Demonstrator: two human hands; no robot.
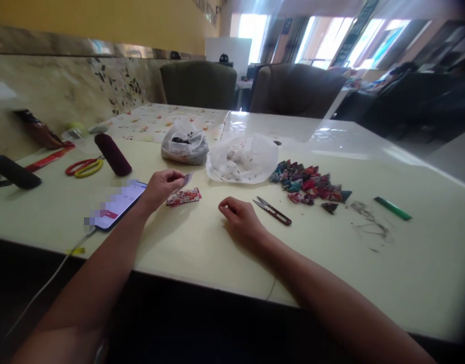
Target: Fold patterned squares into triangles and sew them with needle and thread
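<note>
My left hand pinches a small pale purplish piece of fabric between thumb and fingers. Just below it, patterned red and white fabric pieces lie stacked on the table. My right hand rests on the tabletop with its fingers curled together. Whatever they may hold is too small to make out. A thin thread hangs over the table edge near the right forearm. Thread snips with dark handles lie right of that hand. Beyond them sits a cluster of small, colourful folded fabric triangles.
A white plastic bag of white stuffing and a greyish bag stand behind the hands. At left are a plugged-in phone, red-and-yellow scissors and a dark maroon cylinder. Loose threads and a green object lie right.
</note>
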